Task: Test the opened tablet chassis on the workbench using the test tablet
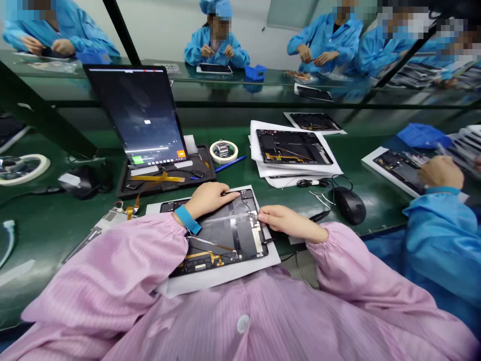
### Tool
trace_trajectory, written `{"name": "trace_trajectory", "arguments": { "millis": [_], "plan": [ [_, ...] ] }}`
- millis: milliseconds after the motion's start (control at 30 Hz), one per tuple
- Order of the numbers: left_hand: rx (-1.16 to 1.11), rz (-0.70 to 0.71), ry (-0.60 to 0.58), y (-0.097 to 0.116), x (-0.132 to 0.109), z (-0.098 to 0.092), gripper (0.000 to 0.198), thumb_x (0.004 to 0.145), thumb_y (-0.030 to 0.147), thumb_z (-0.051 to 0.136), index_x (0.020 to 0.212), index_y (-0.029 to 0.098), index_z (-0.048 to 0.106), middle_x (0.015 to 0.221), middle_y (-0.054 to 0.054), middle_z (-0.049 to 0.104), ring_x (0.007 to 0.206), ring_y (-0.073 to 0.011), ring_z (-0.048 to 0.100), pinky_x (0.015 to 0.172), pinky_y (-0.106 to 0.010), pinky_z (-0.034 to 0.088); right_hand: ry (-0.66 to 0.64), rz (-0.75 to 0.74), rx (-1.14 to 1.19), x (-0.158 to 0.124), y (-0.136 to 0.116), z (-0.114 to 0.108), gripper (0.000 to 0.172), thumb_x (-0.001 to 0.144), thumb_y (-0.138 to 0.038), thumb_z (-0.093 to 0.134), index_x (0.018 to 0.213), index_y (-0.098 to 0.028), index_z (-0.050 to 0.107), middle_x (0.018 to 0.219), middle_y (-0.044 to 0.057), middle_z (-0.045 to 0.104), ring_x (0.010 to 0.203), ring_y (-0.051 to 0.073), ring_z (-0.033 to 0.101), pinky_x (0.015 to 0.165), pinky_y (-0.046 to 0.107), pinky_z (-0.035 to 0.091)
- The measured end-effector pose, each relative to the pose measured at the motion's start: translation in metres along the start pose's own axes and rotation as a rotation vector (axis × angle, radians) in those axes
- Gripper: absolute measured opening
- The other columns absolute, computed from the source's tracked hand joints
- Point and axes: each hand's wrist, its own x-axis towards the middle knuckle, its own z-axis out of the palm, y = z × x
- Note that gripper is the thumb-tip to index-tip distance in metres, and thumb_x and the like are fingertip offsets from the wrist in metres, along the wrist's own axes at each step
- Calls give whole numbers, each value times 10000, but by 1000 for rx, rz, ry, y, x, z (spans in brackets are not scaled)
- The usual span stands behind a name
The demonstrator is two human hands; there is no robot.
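Observation:
An opened tablet (pixel 220 233) lies on white sheets in front of me, its black inside facing up, with gold flex cables and a small circuit board (pixel 256 233) along its right side. My left hand (pixel 208 200), a blue band around its wrist, rests over the tablet's far edge with the thumb stretched out to the right. At the right edge my right hand (pixel 280 220) is closed in a pinch beside the board. Whatever lies between those fingertips is too small to make out.
Behind the tablet, a lit screen (pixel 139 115) stands in a black tray (pixel 167 183). Nearby are a tape roll (pixel 235 152), a blue pen (pixel 232 163), stacked opened tablets (pixel 293 148) and a black mouse (pixel 350 205). A co-worker's blue sleeve (pixel 443 225) is close at right.

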Motion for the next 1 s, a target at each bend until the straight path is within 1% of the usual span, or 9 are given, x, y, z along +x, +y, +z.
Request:
{"name": "trace_trajectory", "arguments": {
  "millis": [100, 167, 233, 300, 400, 533, 633, 800, 1000],
  "plan": [
    [-15, -29, -8, 0, 1, 1, 577, 873, 631, 337, 625, 192, 618, 617, -17, 605, 545, -139, 482, 525, -278, 208, -22, 68, 139, -9, 5, -14, 412, 865, -550, 517, 698, -174, 498, 474, -87, 316, 410, 57, 256, 387, 183, 169],
    [-25, -35, -6, -1, 2, 1, 574, 875, 620, 337, 621, 193, 625, 612, -16, 606, 539, -137, 482, 522, -281, 206, 154, 113, 231, -21, 7, -26, 408, 845, -559, 551, 718, -171, 530, 431, -101, 281, 366, 48, 209, 361, 184, 131],
    [-28, -32, 1, 0, 2, 1, 567, 872, 616, 350, 626, 193, 637, 613, -17, 609, 537, -136, 483, 521, -284, 208, 405, 67, 328, -34, 4, -33, 361, 844, -535, 576, 840, -173, 586, 449, -73, 397, 363, 62, 310, 345, 179, 182],
    [-16, -32, 12, 0, 3, 1, 557, 865, 614, 367, 629, 194, 645, 612, -20, 612, 536, -137, 482, 523, -286, 208, 552, -73, 395, -43, -2, -30, 359, 866, -527, 553, 972, -189, 613, 628, 13, 590, 505, 115, 517, 386, 195, 331],
    [-2, -34, 9, 1, 3, 1, 551, 865, 611, 374, 624, 194, 641, 609, -20, 613, 535, -137, 482, 523, -284, 204, 521, -179, 279, -45, -10, -10, 338, 891, -502, 524, 967, -201, 656, 826, 69, 650, 714, 173, 607, 537, 265, 479],
    [13, -19, 3, 1, 2, 1, 573, 879, 611, 340, 621, 193, 636, 608, -21, 612, 532, -137, 481, 522, -283, 204, 457, -112, -32, -31, -6, 16, 266, 895, -401, 552, 1091, -232, 615, 741, 6, 608, 640, 144, 579, 583, 270, 483],
    [16, -14, -2, 0, 2, 1, 578, 883, 610, 332, 624, 191, 634, 623, -26, 621, 547, -142, 491, 526, -282, 211, 429, -73, -15, -26, 0, 21, 254, 900, -392, 547, 1095, -229, 564, 707, -12, 623, 639, 150, 611, 602, 272, 491],
    [5, 1, 0, -1, 3, 1, 588, 883, 614, 321, 619, 185, 625, 618, -31, 615, 547, -141, 484, 521, -285, 206, 589, -78, -35, -25, 3, 24, 207, 889, -369, 571, 1038, -225, 568, 823, 19, 678, 781, 187, 647, 706, 302, 477],
    [12, -15, 10, 0, 2, 2, 592, 874, 625, 325, 619, 186, 630, 609, -31, 607, 537, -141, 485, 518, -292, 218, 500, -121, -26, -17, 7, 28, 198, 927, -326, 488, 1081, -213, 541, 731, -9, 598, 719, 160, 595, 688, 285, 444]
  ]
}}
